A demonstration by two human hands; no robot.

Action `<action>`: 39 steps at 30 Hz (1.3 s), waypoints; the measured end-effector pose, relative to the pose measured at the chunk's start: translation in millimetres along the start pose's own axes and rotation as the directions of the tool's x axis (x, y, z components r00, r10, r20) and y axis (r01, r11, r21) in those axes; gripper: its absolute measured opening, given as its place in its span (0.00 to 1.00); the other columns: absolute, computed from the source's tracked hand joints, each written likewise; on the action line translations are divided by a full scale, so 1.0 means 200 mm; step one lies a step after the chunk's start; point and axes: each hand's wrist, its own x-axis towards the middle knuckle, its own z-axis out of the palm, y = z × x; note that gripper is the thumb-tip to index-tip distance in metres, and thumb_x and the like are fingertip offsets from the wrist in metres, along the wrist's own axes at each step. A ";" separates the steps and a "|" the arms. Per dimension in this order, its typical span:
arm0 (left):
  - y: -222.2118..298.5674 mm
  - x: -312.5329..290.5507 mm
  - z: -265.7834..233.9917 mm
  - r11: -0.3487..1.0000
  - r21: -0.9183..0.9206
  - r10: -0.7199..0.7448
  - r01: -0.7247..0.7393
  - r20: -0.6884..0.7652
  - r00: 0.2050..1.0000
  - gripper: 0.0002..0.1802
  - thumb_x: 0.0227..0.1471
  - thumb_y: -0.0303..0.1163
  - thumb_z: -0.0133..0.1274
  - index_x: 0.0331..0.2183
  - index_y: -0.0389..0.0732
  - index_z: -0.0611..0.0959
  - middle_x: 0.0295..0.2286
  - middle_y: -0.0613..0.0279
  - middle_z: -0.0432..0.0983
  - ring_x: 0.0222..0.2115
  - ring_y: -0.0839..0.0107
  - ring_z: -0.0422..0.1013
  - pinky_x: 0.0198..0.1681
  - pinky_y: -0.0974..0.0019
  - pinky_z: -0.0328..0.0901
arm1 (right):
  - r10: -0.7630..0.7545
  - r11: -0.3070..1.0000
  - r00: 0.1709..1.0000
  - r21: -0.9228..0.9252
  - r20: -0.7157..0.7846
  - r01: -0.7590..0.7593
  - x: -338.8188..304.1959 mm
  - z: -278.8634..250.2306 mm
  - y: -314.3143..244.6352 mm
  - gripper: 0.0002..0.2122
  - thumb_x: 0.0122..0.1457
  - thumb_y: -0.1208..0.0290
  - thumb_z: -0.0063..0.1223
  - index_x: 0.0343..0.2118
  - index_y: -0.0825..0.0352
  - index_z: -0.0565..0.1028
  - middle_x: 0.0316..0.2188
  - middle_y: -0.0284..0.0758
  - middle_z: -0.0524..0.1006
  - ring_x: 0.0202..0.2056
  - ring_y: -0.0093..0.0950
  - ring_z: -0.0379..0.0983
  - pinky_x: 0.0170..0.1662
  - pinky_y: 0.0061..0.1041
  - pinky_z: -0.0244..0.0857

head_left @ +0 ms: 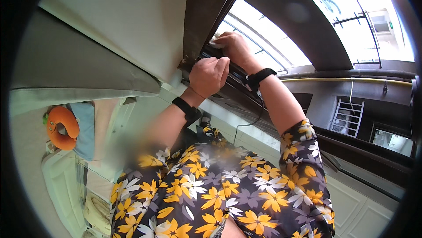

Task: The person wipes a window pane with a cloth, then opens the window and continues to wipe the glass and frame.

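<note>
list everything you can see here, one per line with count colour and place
window frame: one, dark brown, upper middle
white cloth: one, under the right hand on the frame
neck pillow: one, orange, far left
blue cushion: one, beside the pillow
cable: one, black, hanging from the right wrist
floral garment: one, dark with yellow and white flowers, bottom
wristbands: two, black
left hand: fist at the frame
right hand: pressing the cloth

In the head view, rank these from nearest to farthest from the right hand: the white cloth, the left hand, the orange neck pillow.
From the right hand:
1. White cloth: under its fingers, on the dark window frame.
2. Left hand: just below, fisted at the frame.
3. Orange neck pillow: far left, low.
</note>
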 end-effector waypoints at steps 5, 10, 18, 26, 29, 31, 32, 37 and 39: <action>0.00 0.00 -0.01 0.999 0.022 -0.035 0.034 0.031 0.999 0.04 0.58 0.29 0.51 0.32 0.40 0.78 0.19 0.57 0.72 0.20 0.57 0.72 0.24 0.58 0.67 | 0.371 0.928 0.928 -0.013 0.011 -0.371 -0.02 -0.06 0.03 0.14 0.46 0.81 0.60 0.37 0.63 0.84 0.33 0.40 0.82 0.35 0.38 0.79 0.42 0.29 0.74; 0.02 0.02 0.00 0.999 -0.035 -0.005 0.005 -0.001 1.000 0.04 0.58 0.29 0.51 0.32 0.41 0.79 0.18 0.57 0.71 0.20 0.57 0.71 0.24 0.58 0.66 | 0.498 0.865 0.857 -0.138 0.131 -0.482 -0.02 -0.06 0.07 0.13 0.44 0.80 0.59 0.35 0.66 0.84 0.34 0.43 0.82 0.38 0.40 0.79 0.42 0.33 0.73; 0.00 0.00 0.00 1.000 -0.007 0.004 -0.004 -0.016 1.000 0.04 0.58 0.30 0.51 0.33 0.42 0.79 0.19 0.58 0.72 0.20 0.57 0.72 0.25 0.58 0.67 | 0.137 0.990 0.986 0.011 0.096 -0.139 -0.01 -0.05 -0.06 0.14 0.47 0.82 0.57 0.37 0.61 0.85 0.34 0.43 0.81 0.38 0.41 0.77 0.47 0.33 0.72; 0.02 0.02 0.00 1.000 -0.017 0.002 -0.002 -0.004 1.000 0.04 0.58 0.29 0.51 0.32 0.42 0.79 0.18 0.58 0.72 0.20 0.57 0.72 0.25 0.59 0.67 | 0.281 0.947 0.958 0.147 0.050 -0.286 -0.04 -0.10 -0.04 0.15 0.47 0.83 0.56 0.38 0.61 0.85 0.35 0.40 0.81 0.40 0.37 0.76 0.50 0.32 0.70; 0.01 0.01 0.01 1.000 -0.020 0.006 -0.006 0.000 1.000 0.04 0.58 0.29 0.51 0.32 0.41 0.79 0.18 0.58 0.72 0.20 0.57 0.72 0.24 0.59 0.67 | 0.255 0.961 0.958 -0.146 0.133 -0.235 -0.01 -0.04 0.01 0.14 0.47 0.81 0.59 0.37 0.59 0.85 0.35 0.39 0.82 0.40 0.37 0.77 0.49 0.31 0.71; 0.01 0.01 0.01 1.000 -0.024 0.004 -0.004 0.001 1.000 0.04 0.58 0.29 0.51 0.32 0.41 0.79 0.18 0.58 0.72 0.20 0.57 0.72 0.24 0.59 0.67 | 0.373 0.903 0.925 -0.252 0.065 -0.347 0.00 -0.09 0.04 0.15 0.47 0.80 0.61 0.36 0.55 0.86 0.35 0.37 0.82 0.41 0.35 0.78 0.50 0.30 0.71; 0.01 0.01 0.01 1.000 -0.027 -0.003 0.003 0.002 1.000 0.04 0.58 0.29 0.51 0.32 0.41 0.79 0.18 0.58 0.71 0.20 0.57 0.72 0.24 0.58 0.67 | 0.387 0.904 0.919 -0.227 0.072 -0.363 0.01 -0.09 0.02 0.15 0.46 0.82 0.61 0.37 0.58 0.85 0.36 0.38 0.82 0.40 0.36 0.77 0.50 0.30 0.71; 0.02 0.00 0.01 1.000 -0.004 -0.004 0.004 0.005 1.000 0.03 0.58 0.29 0.51 0.32 0.41 0.79 0.18 0.58 0.71 0.20 0.58 0.71 0.24 0.58 0.66 | 0.225 0.974 0.966 -0.022 0.124 -0.224 -0.02 -0.01 -0.03 0.14 0.47 0.81 0.59 0.39 0.64 0.84 0.38 0.40 0.81 0.43 0.40 0.76 0.51 0.32 0.71; 0.02 0.02 0.01 0.999 -0.033 0.012 -0.012 0.000 1.000 0.03 0.58 0.29 0.51 0.32 0.41 0.79 0.18 0.58 0.71 0.20 0.58 0.71 0.24 0.58 0.66 | 0.170 0.983 0.978 -0.095 0.122 -0.160 -0.04 0.00 0.07 0.12 0.50 0.77 0.57 0.38 0.63 0.84 0.37 0.42 0.82 0.41 0.42 0.78 0.49 0.33 0.72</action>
